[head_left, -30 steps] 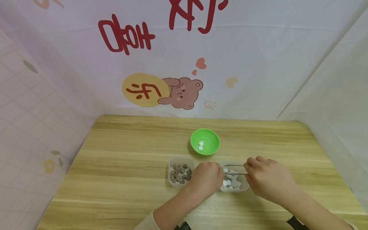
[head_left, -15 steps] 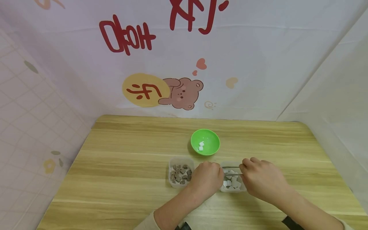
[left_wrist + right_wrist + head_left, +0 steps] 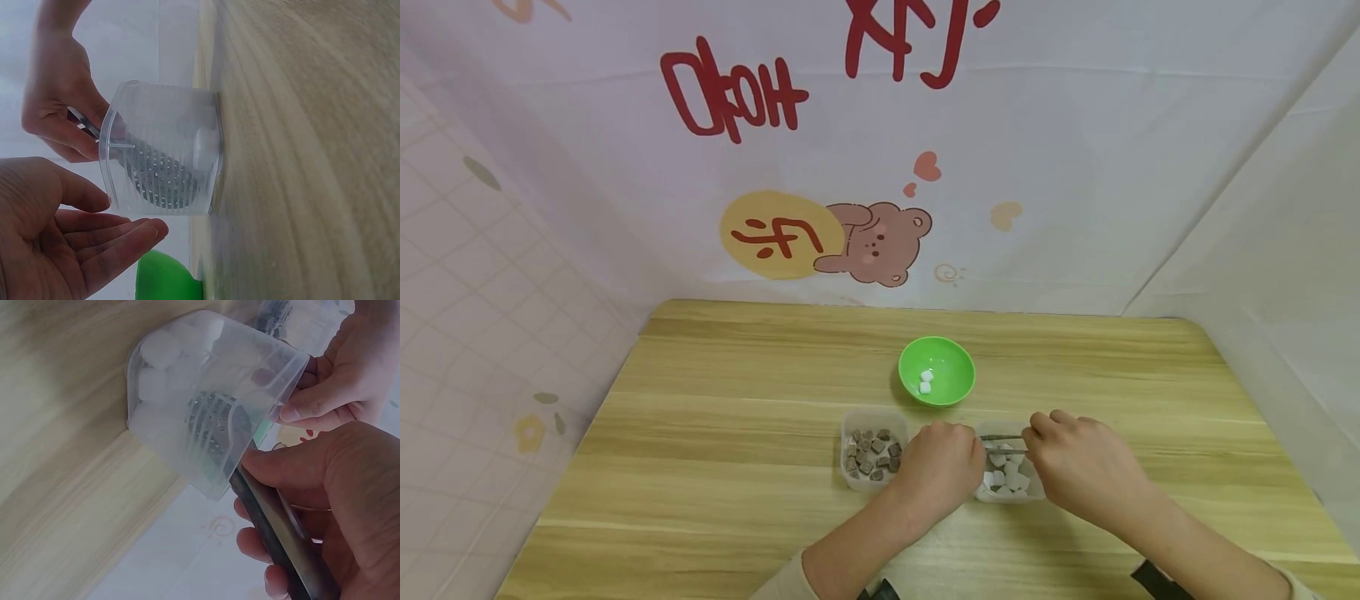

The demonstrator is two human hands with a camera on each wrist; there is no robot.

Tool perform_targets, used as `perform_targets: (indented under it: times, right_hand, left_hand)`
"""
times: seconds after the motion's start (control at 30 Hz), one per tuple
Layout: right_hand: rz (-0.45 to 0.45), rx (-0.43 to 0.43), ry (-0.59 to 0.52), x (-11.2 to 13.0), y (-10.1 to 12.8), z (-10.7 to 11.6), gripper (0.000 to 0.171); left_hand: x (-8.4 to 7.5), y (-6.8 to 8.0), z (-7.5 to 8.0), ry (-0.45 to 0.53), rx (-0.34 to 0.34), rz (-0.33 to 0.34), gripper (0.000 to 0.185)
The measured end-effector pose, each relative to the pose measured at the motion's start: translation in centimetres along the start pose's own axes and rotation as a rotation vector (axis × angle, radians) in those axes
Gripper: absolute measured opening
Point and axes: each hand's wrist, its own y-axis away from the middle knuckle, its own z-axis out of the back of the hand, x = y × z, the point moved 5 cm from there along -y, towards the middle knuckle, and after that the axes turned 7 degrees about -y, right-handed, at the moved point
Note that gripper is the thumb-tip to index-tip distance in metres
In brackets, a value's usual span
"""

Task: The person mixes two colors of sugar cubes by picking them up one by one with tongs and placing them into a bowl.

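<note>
The right hand (image 3: pixel 1078 467) grips the tongs (image 3: pixel 1003 444) in the tub of white cubes (image 3: pixel 1007 475) — the left hand (image 3: pixel 942 467), fingers loose, steadies it — so squeeze one cube softly and lift slowly.

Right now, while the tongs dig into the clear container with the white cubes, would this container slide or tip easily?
Probably yes. The clear container looks thin-walled and small, so likely light; it may slide on the smooth wooden table. The left hand rests against its side, which seems to steady it. The tongs, held by the right hand, push inside it, so tipping seems possible without that support.
</note>
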Motion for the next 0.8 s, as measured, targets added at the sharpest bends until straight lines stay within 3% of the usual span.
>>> perform_targets:
  times: [0.3,0.4,0.47,0.63,0.8]
  right_hand:
    - [-0.026,0.002,-0.054,-0.5,0.5,0.9,0.013]
    - [-0.049,-0.027,-0.093,-0.9,0.9,1.5,0.018]
    - [-0.057,-0.067,-0.107,-1.1,1.1,2.2,0.01]
    - [-0.098,-0.188,-0.114,-1.7,1.3,4.2,0.057]
    - [-0.137,-0.258,-0.131,-2.6,0.8,5.9,0.055]
  left_hand:
    - [0.0,0.0,0.0,-0.001,0.003,-0.003,0.049]
    - [0.0,0.0,0.0,0.006,0.009,-0.005,0.049]
    - [0.0,0.0,0.0,0.008,0.008,-0.008,0.049]
    - [0.0,0.0,-0.1,0.001,0.005,-0.006,0.048]
    - [0.0,0.0,-0.1,-0.033,-0.007,-0.007,0.047]
